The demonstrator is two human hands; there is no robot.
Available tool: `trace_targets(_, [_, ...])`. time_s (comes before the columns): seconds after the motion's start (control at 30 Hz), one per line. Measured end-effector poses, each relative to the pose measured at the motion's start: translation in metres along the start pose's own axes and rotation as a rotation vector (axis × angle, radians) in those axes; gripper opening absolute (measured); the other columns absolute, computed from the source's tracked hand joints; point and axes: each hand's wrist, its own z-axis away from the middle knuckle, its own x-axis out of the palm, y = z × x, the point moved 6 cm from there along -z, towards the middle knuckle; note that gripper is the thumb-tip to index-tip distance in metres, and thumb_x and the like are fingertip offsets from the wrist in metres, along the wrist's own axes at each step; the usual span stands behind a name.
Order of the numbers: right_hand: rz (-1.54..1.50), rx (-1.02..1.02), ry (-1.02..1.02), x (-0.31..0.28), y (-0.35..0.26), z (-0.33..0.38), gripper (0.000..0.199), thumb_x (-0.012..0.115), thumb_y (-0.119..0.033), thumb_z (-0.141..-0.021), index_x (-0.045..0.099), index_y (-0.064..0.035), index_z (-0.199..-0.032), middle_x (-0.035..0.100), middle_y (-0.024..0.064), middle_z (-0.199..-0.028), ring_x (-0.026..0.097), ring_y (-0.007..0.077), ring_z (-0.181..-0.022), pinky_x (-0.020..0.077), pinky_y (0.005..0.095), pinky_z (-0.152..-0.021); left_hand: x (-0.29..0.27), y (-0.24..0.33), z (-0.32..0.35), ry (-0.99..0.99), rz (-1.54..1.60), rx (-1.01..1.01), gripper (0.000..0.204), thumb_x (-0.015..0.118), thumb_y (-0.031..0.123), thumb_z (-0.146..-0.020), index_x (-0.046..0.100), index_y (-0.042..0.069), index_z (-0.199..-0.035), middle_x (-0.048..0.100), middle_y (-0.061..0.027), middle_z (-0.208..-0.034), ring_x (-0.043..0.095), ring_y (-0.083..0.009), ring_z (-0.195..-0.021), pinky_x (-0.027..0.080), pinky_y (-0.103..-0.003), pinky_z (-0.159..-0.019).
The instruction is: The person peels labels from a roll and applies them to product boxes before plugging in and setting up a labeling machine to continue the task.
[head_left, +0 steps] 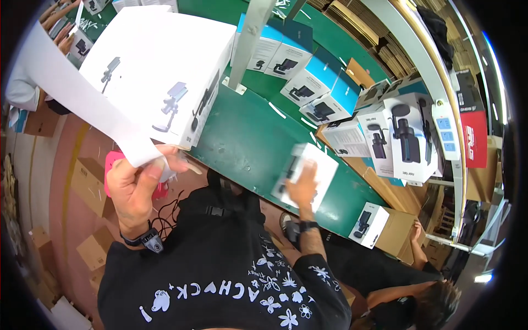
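My left hand (135, 184) is closed in a pinch on the lower end of a long white paper strip (96, 107), which curls up past the upper left. Behind that hand is a pink plastic thing (112, 165), mostly hidden. A large white box (187, 47) with pictures of microphones on it stands just beyond. My right hand (302, 187) lies flat on a small white box (324, 179) near the front edge of the green table (242, 132). Both this hand and the box are smeared by motion.
Several blue-and-white microphone boxes (311, 82) line the table's far side. A metal post (248, 44) rises beside the large box. At right, a person's hand (417, 231) touches an open carton (397, 234) next to another white box (367, 224). Cartons (91, 184) lie on the floor at left.
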Motion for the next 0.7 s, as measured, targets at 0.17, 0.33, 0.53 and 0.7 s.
trace_targets(0.17, [0.057,-0.233,0.251,-0.074,-0.009,-0.090,0.085,0.075,-0.029,-0.077,0.031,0.0119,-0.137,0.038,0.0358,-0.136,0.038,0.0489,-0.127,0.0311,0.0455,-0.108,-0.001,0.004,0.002,0.043,-0.015,-0.012,0.025,0.051,0.008,-0.093,0.062,-0.008,-0.109,0.070,-0.0135,-0.083,0.069,-0.0200,-0.078,0.052,-0.027,-0.070])
trace_targets(0.33, [0.082,-0.205,0.271,-0.135,-0.101,-0.293,0.095,0.060,-0.065,-0.077,0.038,0.0035,-0.139,0.038,0.0325,-0.138,0.037,0.0441,-0.130,0.0266,0.0523,-0.108,-0.001,0.007,0.015,0.091,-0.133,-0.149,0.030,0.053,0.016,-0.093,0.064,-0.011,-0.100,0.068,-0.0160,-0.076,0.068,-0.0260,-0.076,0.051,-0.045,-0.089])
trace_targets(0.53, [0.082,0.090,0.320,-0.125,-0.079,-0.367,0.105,0.048,-0.082,-0.070,0.041,-0.0031,-0.137,0.041,0.0268,-0.140,0.035,0.0416,-0.132,0.0132,0.0645,-0.109,0.003,0.009,0.025,0.099,-0.155,-0.058,0.025,0.055,0.014,-0.093,0.065,-0.007,-0.103,0.068,-0.0168,-0.075,0.068,-0.0290,-0.076,0.049,-0.049,-0.091])
trace_targets(0.7, [0.133,-0.033,0.517,-0.090,-0.137,-0.211,0.094,0.079,-0.051,-0.062,0.040,-0.0062,-0.133,0.037,0.0202,-0.136,0.028,0.0411,-0.131,0.0161,0.0747,-0.097,0.011,0.004,0.015,0.045,-0.065,-0.012,0.025,0.055,0.016,-0.094,0.063,-0.006,-0.104,0.068,-0.0174,-0.074,0.068,-0.0297,-0.075,0.049,-0.052,-0.088])
